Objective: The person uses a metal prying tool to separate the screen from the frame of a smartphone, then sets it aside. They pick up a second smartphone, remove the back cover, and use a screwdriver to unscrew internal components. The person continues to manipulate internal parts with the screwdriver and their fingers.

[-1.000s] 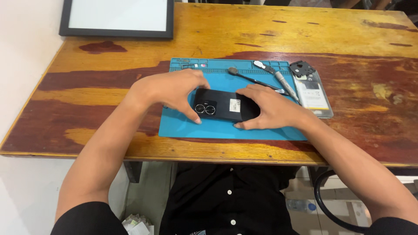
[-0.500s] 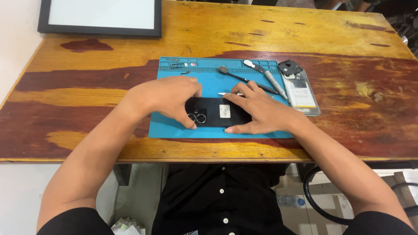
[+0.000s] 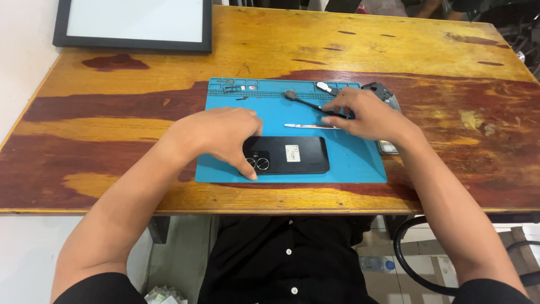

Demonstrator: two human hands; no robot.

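Note:
A black phone (image 3: 295,155) lies back up on a blue work mat (image 3: 360,166), its camera lenses at the left end. My left hand (image 3: 222,135) grips that left end, with the thumb by the lenses. My right hand (image 3: 363,115) is over the mat's upper right, fingertips pinched on a thin black tool (image 3: 306,103) with a round head. Silver tweezers (image 3: 306,126) lie on the mat just below that hand, untouched.
The mat lies on a worn wooden table (image 3: 112,124). A second, opened phone (image 3: 388,147) sits partly hidden under my right hand at the mat's right edge. Small parts lie in the mat's top tray (image 3: 236,87). A black-framed white board (image 3: 135,22) stands at the back left.
My right hand has left the black phone and moved up and right onto the black tool. My left hand stays on the phone's left end.

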